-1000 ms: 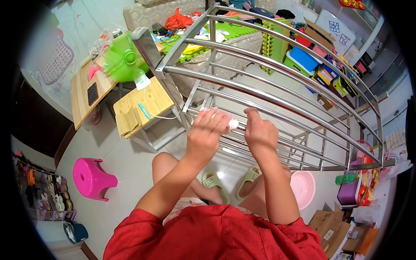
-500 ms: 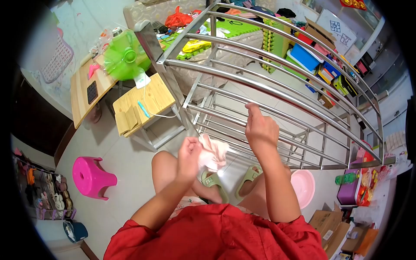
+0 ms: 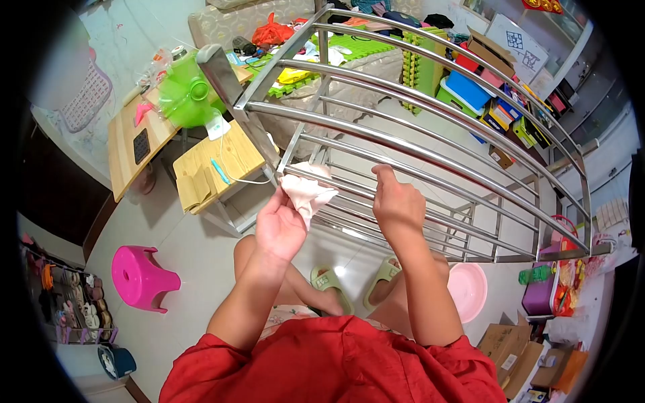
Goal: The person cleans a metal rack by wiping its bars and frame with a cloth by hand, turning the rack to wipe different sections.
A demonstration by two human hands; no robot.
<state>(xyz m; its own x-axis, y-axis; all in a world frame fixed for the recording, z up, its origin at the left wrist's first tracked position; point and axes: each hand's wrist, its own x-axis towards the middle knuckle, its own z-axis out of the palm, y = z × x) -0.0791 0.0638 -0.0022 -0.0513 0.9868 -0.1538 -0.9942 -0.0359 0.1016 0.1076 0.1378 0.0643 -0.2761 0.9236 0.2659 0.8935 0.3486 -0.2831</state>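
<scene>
A crumpled pale pink cloth is gripped in my left hand, palm turned up and thumb side toward the cloth. The cloth lies against the lower left bars of a stainless steel rack, near its corner. My right hand is closed at one of the rack's lower bars, farther right, with the index finger partly extended along it. Its other fingers are curled and mostly hidden from above. The rack leans across the space in front of me, its curved bars running to the right.
A wooden stool holds a blue pen and an open notebook. Behind it, a green fan and a phone rest on a wooden table. A pink stool stands left; a pink basin and cardboard boxes are right.
My left hand has moved up and slightly left, turning palm up, and brought the cloth against the rack's bars. My right hand stays at the bar. The rack appears shifted slightly left.
</scene>
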